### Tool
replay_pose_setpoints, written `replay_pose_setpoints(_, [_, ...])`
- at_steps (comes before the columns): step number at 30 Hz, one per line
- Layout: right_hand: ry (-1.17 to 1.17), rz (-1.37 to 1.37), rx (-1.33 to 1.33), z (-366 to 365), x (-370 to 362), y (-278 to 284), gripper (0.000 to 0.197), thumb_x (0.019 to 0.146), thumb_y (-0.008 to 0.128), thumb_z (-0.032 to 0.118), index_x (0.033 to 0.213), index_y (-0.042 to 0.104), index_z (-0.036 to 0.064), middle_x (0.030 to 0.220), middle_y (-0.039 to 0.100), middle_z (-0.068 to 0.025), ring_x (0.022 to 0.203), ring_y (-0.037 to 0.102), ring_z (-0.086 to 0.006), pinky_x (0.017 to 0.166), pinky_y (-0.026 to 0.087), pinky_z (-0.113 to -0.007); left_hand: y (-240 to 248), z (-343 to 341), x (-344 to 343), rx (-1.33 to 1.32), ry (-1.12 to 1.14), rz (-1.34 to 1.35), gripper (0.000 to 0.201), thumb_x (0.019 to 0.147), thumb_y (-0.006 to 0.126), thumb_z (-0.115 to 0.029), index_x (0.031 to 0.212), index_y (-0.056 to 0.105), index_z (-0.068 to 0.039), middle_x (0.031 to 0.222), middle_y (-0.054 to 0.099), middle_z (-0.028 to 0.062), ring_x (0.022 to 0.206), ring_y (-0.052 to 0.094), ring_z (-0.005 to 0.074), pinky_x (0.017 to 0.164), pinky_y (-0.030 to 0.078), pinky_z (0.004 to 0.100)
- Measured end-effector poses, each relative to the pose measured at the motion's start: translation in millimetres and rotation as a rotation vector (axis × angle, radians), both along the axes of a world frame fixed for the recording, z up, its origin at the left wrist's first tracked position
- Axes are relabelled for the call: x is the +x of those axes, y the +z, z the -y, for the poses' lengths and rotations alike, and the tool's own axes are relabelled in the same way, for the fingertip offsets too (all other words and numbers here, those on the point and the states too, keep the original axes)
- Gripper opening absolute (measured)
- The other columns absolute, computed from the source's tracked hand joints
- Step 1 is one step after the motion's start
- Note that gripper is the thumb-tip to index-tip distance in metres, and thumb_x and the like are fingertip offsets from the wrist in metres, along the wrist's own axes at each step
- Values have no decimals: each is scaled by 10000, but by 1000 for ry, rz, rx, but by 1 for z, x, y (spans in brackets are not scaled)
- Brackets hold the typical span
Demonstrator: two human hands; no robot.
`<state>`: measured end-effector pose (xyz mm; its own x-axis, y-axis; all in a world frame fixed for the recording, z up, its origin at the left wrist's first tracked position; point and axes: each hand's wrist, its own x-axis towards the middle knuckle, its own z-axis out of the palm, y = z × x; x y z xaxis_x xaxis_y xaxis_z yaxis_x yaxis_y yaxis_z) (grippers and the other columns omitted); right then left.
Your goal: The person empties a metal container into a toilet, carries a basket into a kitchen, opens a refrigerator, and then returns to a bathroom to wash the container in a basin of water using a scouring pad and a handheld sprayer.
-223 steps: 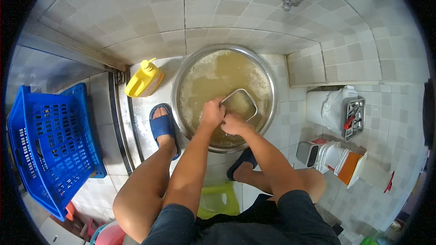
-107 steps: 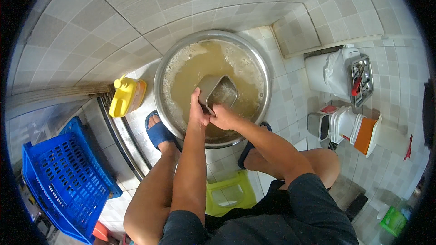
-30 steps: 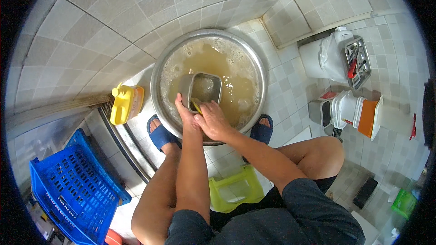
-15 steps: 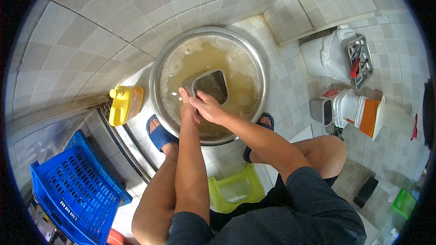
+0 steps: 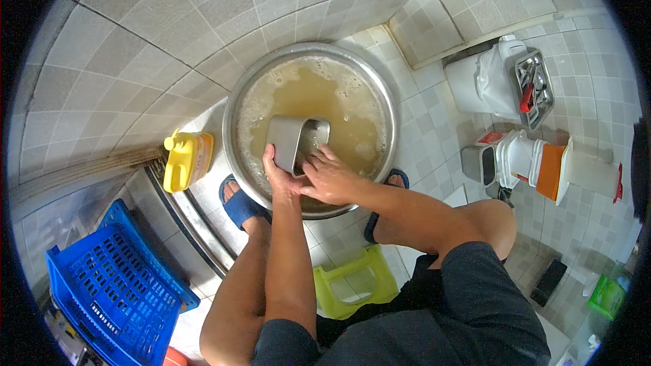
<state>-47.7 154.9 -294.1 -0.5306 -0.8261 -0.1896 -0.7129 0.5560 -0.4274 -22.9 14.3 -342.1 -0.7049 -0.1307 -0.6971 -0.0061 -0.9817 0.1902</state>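
A wide round metal basin (image 5: pixel 234 95) holds murky, yellowish water with foam around its edge. Over that water a deep rectangular stainless-steel container (image 5: pixel 282 137) is tipped on its side, its opening toward the right. My left hand (image 5: pixel 279 175) grips the container by its near left side, thumb along the outer wall. My right hand (image 5: pixel 332 179) has its fingers stretched out at the container's mouth, the tips by its inner face. I see nothing held in the right hand, though its palm side is hidden.
A yellow jug (image 5: pixel 186 160) stands left of the basin, with a blue plastic crate (image 5: pixel 122 285) nearer me. A light-green stool (image 5: pixel 356 281) is below me. On the right are stacked containers (image 5: pixel 519 156) and a metal tray of utensils (image 5: pixel 536 88). Tiled walls border the basin's far side.
The container has turned, its opening swinging more to the right and its outer side now showing. My right hand has moved off the left wrist area to the container's mouth, fingers spread.
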Motion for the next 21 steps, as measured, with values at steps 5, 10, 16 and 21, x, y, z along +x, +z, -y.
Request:
replay_pose_setpoints(5, [285, -557, 53, -24, -30, -7, 461, 862, 522, 298, 1149, 652, -39, 1277, 593, -215, 1315, 461, -375, 1189, 206, -518, 18, 8, -9, -82, -138, 91, 548, 888, 567, -462, 1270, 581, -70, 1186, 645, 110, 1078, 604, 316, 949, 475, 445])
replay_pose_setpoints(10, [265, -544, 133, -8, -46, -23, 378, 840, 540, 233, 1068, 703, -21, 1216, 633, -207, 1259, 505, -377, 1150, 275, -508, 20, 4, -15, -190, -206, 131, 584, 858, 607, -468, 1292, 565, -79, 1227, 621, 103, 1127, 575, 302, 1001, 433, 451])
replay_pose_setpoints(16, [-312, 641, -7, 47, -49, -58, 368, 807, 566, 182, 1076, 696, -33, 1123, 648, -288, 1077, 610, -435, 948, 462, -478, 6, 14, 0, -166, -197, 145, 602, 849, 611, -499, 1278, 579, -79, 1207, 639, 106, 1104, 597, 308, 980, 455, 457])
replay_pose_setpoints(21, [-898, 1315, -580, 25, -42, -94, 373, 813, 552, 71, 1161, 644, -26, 1070, 688, -156, 1004, 633, -269, 897, 487, -368, 10, -4, -17, -111, -221, 98, 602, 862, 540, -561, 1249, 608, -105, 1175, 656, 103, 1081, 612, 306, 959, 470, 472])
